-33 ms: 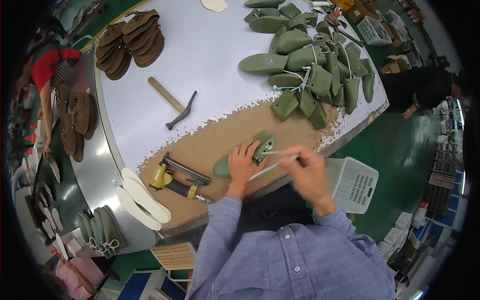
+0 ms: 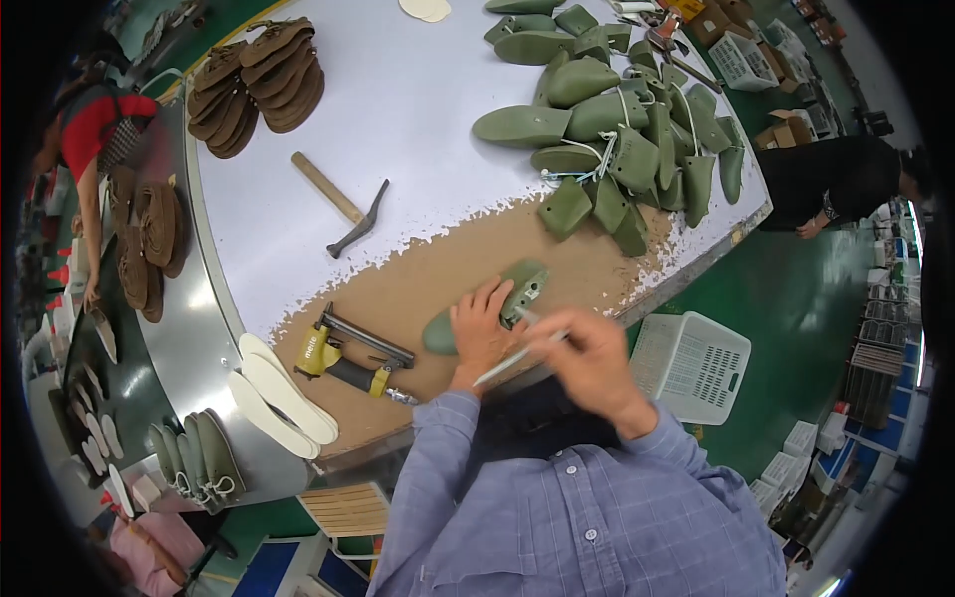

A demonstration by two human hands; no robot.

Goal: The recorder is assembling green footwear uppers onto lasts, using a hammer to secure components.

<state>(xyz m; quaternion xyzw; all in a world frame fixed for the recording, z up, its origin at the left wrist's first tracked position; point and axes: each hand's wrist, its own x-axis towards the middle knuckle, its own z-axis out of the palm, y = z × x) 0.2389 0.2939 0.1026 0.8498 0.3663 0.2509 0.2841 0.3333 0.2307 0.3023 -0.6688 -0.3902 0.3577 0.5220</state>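
Observation:
A green shoe last (image 2: pixel 526 276) lies on the worn brown part of the worktable, its holed top showing. My left hand (image 2: pixel 481 331) is wrapped over its middle and holds it against the table. Just to the right, my right hand (image 2: pixel 589 366) is closed on a white cord (image 2: pixel 497 370). One length of the cord slants down past my left wrist, and another reaches toward the holes in the last. Motion blurs my right fingers a little. Left of my left hand lies a yellow and black staple gun (image 2: pixel 343 366).
A hammer (image 2: pixel 329 189) lies beyond the staple gun. Cream insoles (image 2: pixel 288 400) rest at the table's left edge. Green lasts (image 2: pixel 599 117) are heaped at the far right, brown shoe uppers (image 2: pixel 285 80) at the far left. A white basket (image 2: pixel 692 366) stands right of the table.
My right hand has moved left and slightly nearer to me, closer to the last, carrying the cord with it. My left hand stays on the last.

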